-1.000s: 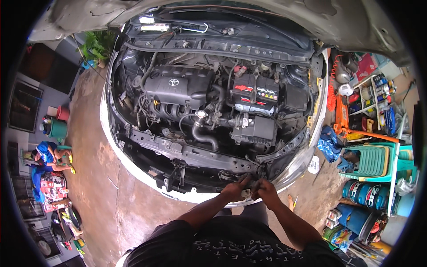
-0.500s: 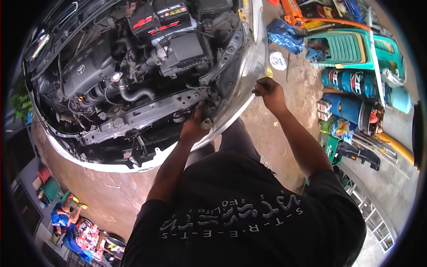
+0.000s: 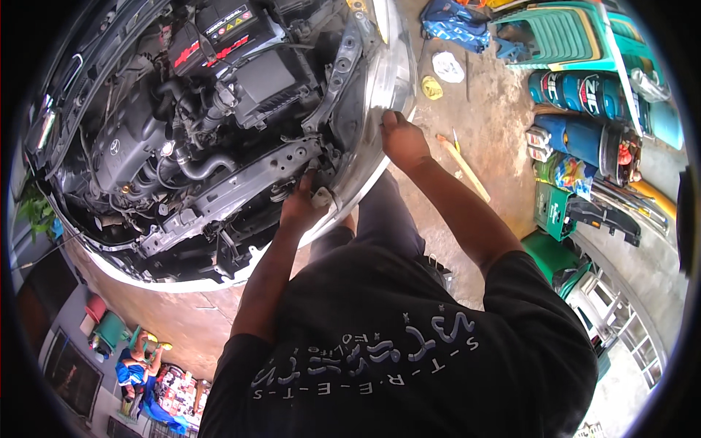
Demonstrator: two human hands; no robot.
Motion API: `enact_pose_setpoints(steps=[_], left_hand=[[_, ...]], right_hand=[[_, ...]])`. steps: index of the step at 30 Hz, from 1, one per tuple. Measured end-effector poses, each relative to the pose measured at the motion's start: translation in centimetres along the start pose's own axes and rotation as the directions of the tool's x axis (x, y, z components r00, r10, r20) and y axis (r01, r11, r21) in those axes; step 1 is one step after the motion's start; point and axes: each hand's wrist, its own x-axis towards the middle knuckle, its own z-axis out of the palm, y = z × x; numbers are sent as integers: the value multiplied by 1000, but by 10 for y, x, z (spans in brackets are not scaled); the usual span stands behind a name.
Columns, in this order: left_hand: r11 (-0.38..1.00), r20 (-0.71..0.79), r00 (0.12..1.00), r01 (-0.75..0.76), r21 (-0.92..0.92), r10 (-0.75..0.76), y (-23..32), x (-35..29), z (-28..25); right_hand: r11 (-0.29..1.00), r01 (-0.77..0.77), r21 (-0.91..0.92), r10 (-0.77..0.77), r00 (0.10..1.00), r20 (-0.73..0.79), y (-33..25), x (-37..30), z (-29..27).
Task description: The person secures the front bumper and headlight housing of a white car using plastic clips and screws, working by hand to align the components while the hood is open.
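Note:
I stand at the front corner of a car whose engine bay is uncovered. My left hand (image 3: 301,208) reaches in at the end of the grey radiator support (image 3: 248,175), next to the headlight (image 3: 372,139). One finger points forward there; the others are mostly hidden behind the hand. My right hand (image 3: 404,143) is closed, with its fingers curled over the outer edge of the headlight. Whatever it may hold cannot be made out. The white bumper (image 3: 182,283) curves along the car's front, below my left hand.
On the floor to the right lie a wooden stick (image 3: 467,171), a white crumpled bag (image 3: 447,67) and a yellow item (image 3: 431,88). Beyond stand stacked green chairs (image 3: 551,40), blue drums (image 3: 577,91) and a ladder (image 3: 628,321). Another person (image 3: 133,371) sits far left.
My right hand has moved left, from just outside the headlight onto its edge. My left hand stays at the radiator support. The whole view has shifted, bringing the wooden stick into sight.

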Motion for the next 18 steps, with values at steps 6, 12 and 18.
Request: enact_pose_setpoints(steps=[6,12,18], left_hand=[[1000,-5,1000,1,5,-1,3,-1,-6],[1000,-49,998,-29,-12,29,3,-5,-9],[1000,19,1000,10,-25,-9,5,-7,-14]], right_hand=[[995,-48,88,55,996,-69,-5,4,3],[987,-41,154,50,997,-60,-1,-8,-14],[996,20,81,-10,992,-128,3,-7,-11]])
